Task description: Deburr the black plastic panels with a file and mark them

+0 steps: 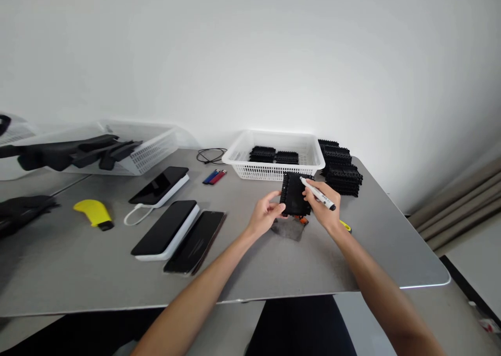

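My left hand [268, 213] holds a flat black plastic part [294, 195] by its lower left edge, thumb on its face. The part is tilted up above the table and has ridged side edges. In my right hand [324, 202] is a white marker [320, 194] with a black end; its tip is at the upper part of the black face. Beneath the part lie a dark grey cloth-like piece [288, 230] and something small and orange [303, 221], partly hidden. Whether the tip touches the surface is too small to tell.
Behind stands a white basket [274, 171] with black parts; stacked black parts [341, 173] are right of it. Left are several phones [166, 228], lighters [215, 177], a yellow-handled tool [94, 212], a cable [211, 156] and another basket [151, 150].
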The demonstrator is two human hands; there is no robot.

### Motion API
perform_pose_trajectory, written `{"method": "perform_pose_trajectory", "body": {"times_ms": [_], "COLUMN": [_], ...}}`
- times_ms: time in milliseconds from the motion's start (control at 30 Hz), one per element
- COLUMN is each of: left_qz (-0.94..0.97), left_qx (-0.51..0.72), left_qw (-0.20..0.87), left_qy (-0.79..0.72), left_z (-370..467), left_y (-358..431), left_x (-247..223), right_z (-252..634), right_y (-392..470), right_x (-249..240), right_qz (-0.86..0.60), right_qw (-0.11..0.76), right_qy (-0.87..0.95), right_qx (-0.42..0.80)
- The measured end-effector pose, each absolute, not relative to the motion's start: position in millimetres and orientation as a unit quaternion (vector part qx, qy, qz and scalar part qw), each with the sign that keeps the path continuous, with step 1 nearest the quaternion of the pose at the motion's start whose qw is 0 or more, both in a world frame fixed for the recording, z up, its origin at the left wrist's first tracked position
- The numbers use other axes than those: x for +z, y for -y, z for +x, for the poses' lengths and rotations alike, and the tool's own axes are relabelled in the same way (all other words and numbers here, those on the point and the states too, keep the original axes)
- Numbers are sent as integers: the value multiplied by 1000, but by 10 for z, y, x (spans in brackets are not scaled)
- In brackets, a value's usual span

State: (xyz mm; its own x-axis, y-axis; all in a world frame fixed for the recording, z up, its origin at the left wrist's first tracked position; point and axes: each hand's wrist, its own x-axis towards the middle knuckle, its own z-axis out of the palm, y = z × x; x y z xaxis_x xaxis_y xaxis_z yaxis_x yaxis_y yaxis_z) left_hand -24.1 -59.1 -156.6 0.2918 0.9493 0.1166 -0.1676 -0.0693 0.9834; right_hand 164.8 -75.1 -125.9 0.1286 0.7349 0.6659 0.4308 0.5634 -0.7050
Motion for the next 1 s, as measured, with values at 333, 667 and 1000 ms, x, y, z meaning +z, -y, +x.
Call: {"method": "perform_pose_trajectory", "body": {"times_ms": [333, 667, 1000], "left_qz": [560, 466, 426], "left_qx": [480, 555, 603], "left_qw": [571, 539, 482], "left_qy": [-361, -428, -472], "left_z": [-245, -290, -324], "left_y": [625, 546, 502], "left_x": [-1524, -1520, -1576], "right_z": [1607, 1871, 1898], "right_y": [741, 1281, 1641], "right_x": [-1295, -1177, -1962], "right_qz": [-438, -481, -595], "right_qw": [634, 543, 281], "right_qy": [620, 661, 749], "right_qx": [147, 193, 79]}}
